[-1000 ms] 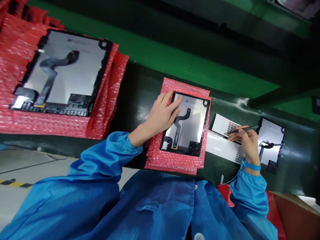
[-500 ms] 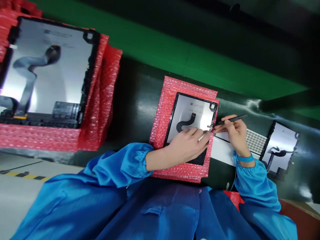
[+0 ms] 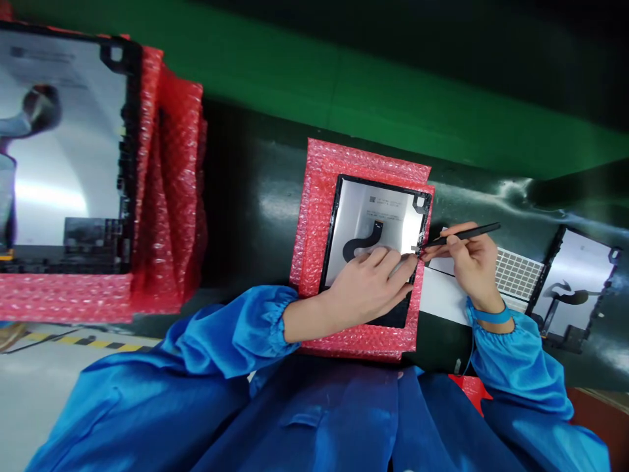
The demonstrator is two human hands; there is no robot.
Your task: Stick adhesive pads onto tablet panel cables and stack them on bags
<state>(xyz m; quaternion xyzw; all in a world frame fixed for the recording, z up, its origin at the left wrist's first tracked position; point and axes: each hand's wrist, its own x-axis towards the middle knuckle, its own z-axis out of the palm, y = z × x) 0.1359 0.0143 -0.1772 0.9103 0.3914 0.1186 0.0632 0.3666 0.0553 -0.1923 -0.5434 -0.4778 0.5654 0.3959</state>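
A display panel [image 3: 356,203] with a silver back, black frame and black ribbon cable [image 3: 361,246] lies on red bubble wrap [image 3: 312,229]. My left hand [image 3: 371,285] rests across its lower part. Its fingers are bent and close together at the right edge; whatever they pinch there is hidden. In my right hand [image 3: 469,259] are black tweezers [image 3: 464,234], held like a pen. Their tips touch or hover just over the panel's right edge, close to my left fingertips; I cannot tell which. A blue band circles my right wrist.
To the left, a larger-looking display panel [image 3: 93,177] lies on red bubble wrap [image 3: 171,190]. At right are a white sheet [image 3: 442,298], a sheet with a grid of small white labels [image 3: 518,275] and another display panel [image 3: 572,269]. A green wall [image 3: 393,111] runs behind the table.
The view has shifted right, so the left panel is partly cut off. Both hands stay at the panel's right edge, and the light piece between my left fingers no longer shows.
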